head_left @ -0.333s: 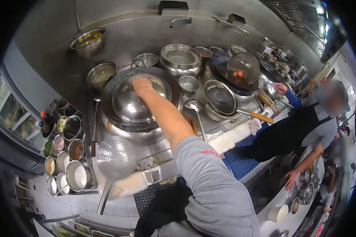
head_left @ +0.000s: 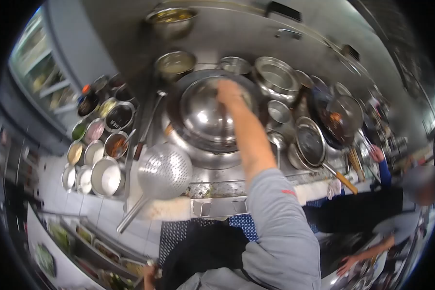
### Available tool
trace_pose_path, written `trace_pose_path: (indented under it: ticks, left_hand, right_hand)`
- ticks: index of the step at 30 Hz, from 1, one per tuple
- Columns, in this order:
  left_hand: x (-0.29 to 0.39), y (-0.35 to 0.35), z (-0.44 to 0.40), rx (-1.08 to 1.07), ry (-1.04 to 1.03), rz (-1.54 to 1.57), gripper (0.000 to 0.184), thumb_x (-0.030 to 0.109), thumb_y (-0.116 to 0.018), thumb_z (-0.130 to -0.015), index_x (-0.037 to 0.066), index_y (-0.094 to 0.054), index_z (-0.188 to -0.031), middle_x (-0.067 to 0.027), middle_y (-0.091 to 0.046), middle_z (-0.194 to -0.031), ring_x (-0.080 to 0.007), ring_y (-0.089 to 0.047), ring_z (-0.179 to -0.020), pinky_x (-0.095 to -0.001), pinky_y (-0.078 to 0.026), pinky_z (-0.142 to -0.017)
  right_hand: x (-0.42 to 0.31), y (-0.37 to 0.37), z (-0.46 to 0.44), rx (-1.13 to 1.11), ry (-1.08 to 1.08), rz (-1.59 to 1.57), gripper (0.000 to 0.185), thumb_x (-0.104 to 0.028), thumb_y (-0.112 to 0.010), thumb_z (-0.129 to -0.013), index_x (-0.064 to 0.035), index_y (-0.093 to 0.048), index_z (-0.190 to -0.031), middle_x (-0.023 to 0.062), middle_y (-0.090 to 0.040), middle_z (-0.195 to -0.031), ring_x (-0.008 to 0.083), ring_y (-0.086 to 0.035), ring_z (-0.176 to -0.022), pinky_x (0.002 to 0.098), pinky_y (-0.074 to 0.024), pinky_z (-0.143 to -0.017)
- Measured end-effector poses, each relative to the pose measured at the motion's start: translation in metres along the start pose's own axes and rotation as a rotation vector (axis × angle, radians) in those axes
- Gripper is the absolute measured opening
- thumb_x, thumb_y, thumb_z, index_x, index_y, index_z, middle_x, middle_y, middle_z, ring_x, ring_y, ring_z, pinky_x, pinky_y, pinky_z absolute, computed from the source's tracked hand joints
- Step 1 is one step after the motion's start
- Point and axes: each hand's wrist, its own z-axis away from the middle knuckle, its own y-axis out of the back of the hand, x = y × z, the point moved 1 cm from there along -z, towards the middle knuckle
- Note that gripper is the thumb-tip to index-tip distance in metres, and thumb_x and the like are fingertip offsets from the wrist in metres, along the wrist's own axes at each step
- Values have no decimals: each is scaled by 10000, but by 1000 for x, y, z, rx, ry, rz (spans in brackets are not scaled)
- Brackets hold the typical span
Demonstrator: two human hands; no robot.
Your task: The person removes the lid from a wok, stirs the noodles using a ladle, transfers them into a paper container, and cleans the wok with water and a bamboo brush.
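Camera view has swung since the earlier frame: stove and pots sit further right, and the left hand now shows at the lower edge. Right hand remains on the lid.

Lid: domed metal, lying within the rim of the wok. Right fingers are bent down onto its upper part, toward the far side; most of the dome is bare, nearer the wearer. Motion blur; cannot tell whether the fingers grip a knob or only press.

Left hand: small and partly cut off, well apart from the lid; finger state cannot be told.

Nearby: skimmer on the wok's near left; cup and ladle to the right.
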Motion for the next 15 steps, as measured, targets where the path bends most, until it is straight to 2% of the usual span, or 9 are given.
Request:
trace_pose_path:
  ticks: [1,2,3,4,5,6,10,12,15]
  left_hand:
    - [29,30,33,22,-155,97,494,391,-702,-689,-42,-695,-926,-254,-694,-949,-345,-691,-937,-447,-540,-743]
    - [19,20,15,-1,-107,210,492,356,-702,-689,-66,-684,-940,-258,-693,-960,-362,-692,-925,-450,-543,-730]
    - [26,23,12,98,-71,126,369,268,-746,-703,-41,-669,-890,-167,-693,-794,-265,-691,-732,-426,-515,-581]
    - [36,35,29,123,-96,228,337,241,-731,-712,-55,-672,-861,-187,-684,-755,-269,-688,-682,-424,-513,-565]
    - [47,42,28,-37,-13,354,401,248,-724,-688,-76,-690,-923,-234,-707,-863,-330,-711,-852,-418,-542,-671]
    - [80,64,54,-77,-35,289,384,230,-723,-687,-72,-694,-923,-230,-709,-874,-315,-711,-852,-414,-542,-684]
    - [42,23,-45,-128,-323,53,394,268,-727,-661,-46,-711,-899,-222,-712,-892,-307,-708,-834,-408,-535,-727]
    - [71,35,-46,-158,-231,129,390,286,-718,-663,-31,-717,-889,-215,-713,-889,-315,-706,-826,-410,-533,-737]
    - [128,71,-18,-179,-380,86,383,320,-703,-681,-13,-721,-870,-209,-712,-882,-326,-701,-833,-417,-530,-757]
  right_hand:
    - [-1,8,3,-19,-25,5,369,-159,-709,-739,-75,-663,-1095,180,-662,-1137,325,-634,-1080,424,-515,-932]
    - [6,9,-5,13,-7,24,375,-155,-709,-719,-85,-664,-1084,188,-670,-1102,328,-644,-1052,424,-518,-922]
    - [13,10,-8,45,4,46,381,-150,-709,-699,-95,-665,-1073,196,-679,-1067,332,-655,-1024,425,-521,-913]
    - [15,20,3,84,-8,19,396,-177,-717,-696,-86,-659,-1077,186,-687,-1055,329,-658,-1024,421,-524,-904]
    - [17,47,11,137,-23,-1,413,-203,-725,-694,-77,-654,-1081,175,-694,-1043,326,-662,-1024,417,-527,-895]
    - [19,73,23,187,-11,-55,416,-209,-723,-682,-80,-653,-1071,180,-700,-993,342,-667,-994,422,-528,-882]
    - [47,140,57,506,-83,-187,379,-255,-731,-652,-120,-665,-1000,174,-704,-901,376,-671,-898,448,-518,-818]
    - [52,171,84,635,-128,-219,379,-277,-730,-659,-131,-664,-1002,172,-705,-903,379,-669,-891,442,-515,-820]
    - [51,194,122,762,-253,-295,412,-288,-713,-658,-97,-665,-1020,171,-712,-872,370,-681,-845,439,-519,-816]
